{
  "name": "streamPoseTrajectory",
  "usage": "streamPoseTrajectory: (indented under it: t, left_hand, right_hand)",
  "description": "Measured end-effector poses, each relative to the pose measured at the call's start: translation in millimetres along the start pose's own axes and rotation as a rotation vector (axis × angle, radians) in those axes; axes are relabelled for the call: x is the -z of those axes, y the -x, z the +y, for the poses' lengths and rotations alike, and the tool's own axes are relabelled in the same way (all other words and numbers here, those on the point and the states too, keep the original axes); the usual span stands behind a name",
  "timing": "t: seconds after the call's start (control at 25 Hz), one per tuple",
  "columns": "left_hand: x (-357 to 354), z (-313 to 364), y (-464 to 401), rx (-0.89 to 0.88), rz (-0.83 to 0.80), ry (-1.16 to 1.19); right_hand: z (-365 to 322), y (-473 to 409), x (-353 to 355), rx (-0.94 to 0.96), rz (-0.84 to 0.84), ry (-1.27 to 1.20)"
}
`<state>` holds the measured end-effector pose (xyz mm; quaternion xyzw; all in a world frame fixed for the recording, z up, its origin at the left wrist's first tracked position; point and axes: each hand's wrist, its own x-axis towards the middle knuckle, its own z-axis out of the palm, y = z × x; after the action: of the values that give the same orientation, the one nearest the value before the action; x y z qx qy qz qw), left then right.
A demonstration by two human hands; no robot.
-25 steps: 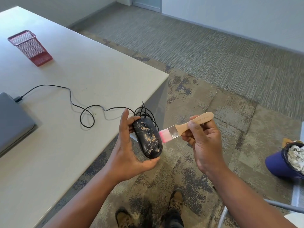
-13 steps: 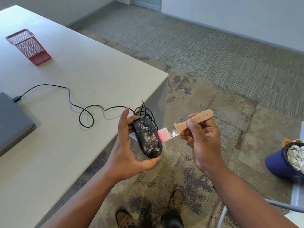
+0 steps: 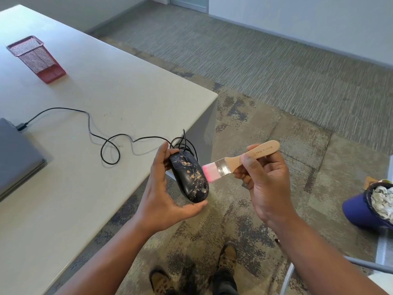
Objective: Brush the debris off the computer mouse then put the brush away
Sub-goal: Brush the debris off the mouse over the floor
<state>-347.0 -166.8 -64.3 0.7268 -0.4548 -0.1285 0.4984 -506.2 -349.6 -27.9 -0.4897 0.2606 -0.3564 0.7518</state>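
Right now the left hand (image 3: 163,192) grips the black mouse (image 3: 189,177) off the edge of the desk (image 3: 106,92), over the carpet, with tan crumbs across its back. The right hand (image 3: 263,177) pinches the wooden handle of the brush (image 3: 234,161), its pink bristles touching the mouse's right side. A hard stroke could likely twist the mouse loose from that light grip, or fling crumbs onto the desk. The looped cable (image 3: 110,145) might snag too.

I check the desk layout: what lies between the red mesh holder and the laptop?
Head view: only bare desk between the red mesh holder and laptop.
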Motion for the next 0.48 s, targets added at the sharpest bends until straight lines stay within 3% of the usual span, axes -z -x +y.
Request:
streamPoseTrajectory:
  t: [0.2,0.48]
  left_hand:
    - [-0.3,2.6,-1.7,-0.027,0.023,-0.002]
    - [1.7,5.2,-0.4,-0.016,0.041,-0.029]
  right_hand:
    - [-0.9,9.0,0.1,0.044,-0.157,0.010]
    - [7.3,12.2,13.9,0.025,0.000,0.031]
